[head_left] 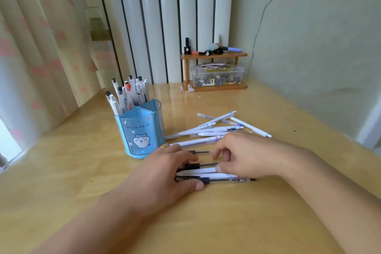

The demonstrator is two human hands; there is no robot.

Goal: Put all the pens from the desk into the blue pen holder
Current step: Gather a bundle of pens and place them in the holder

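Pale curtains (41, 47) hang left of a glossy wooden desk (82, 171). The blue plastic holder (141, 130) (a cartoon cat on its front) stands full of slim pens. Just right, the left hand (165, 173) lies over a row of pens (206, 173), fingers curled, thumb against the nearest. The right hand (243, 156) curls onto the same row; whether either actually grips, I cannot tell. Loose white pens (216, 128) lie beyond the knuckles.

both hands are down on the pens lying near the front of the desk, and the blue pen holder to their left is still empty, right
Not quite: the blue pen holder is not empty. The head view shows a bunch of pens already standing in it. The rest holds: the left hand and right hand are on the loose pens near the desk's front.
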